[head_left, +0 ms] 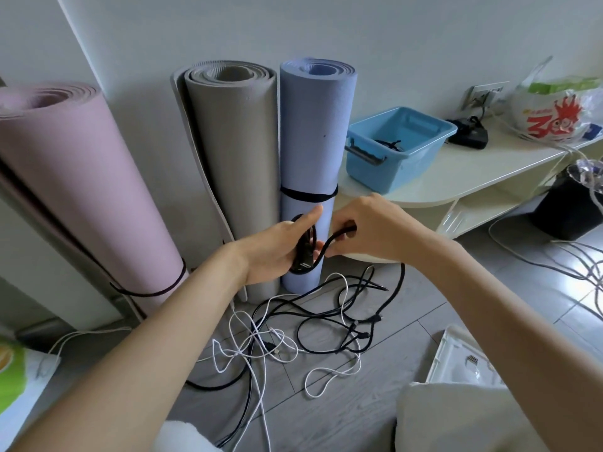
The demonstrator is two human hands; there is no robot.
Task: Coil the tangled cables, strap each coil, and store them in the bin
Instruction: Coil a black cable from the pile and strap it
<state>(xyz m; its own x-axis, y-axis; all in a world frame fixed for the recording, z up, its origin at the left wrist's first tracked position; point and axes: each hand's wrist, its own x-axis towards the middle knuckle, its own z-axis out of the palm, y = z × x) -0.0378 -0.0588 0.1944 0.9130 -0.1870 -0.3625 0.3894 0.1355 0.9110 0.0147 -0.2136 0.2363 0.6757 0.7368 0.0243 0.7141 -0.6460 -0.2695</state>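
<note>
Grey floor, both hands' fingers grasping black cable coil, bin contents unclear

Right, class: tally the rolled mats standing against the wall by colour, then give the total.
Pink mat: 1
Grey mat: 1
Blue mat: 1
Total: 3
</note>
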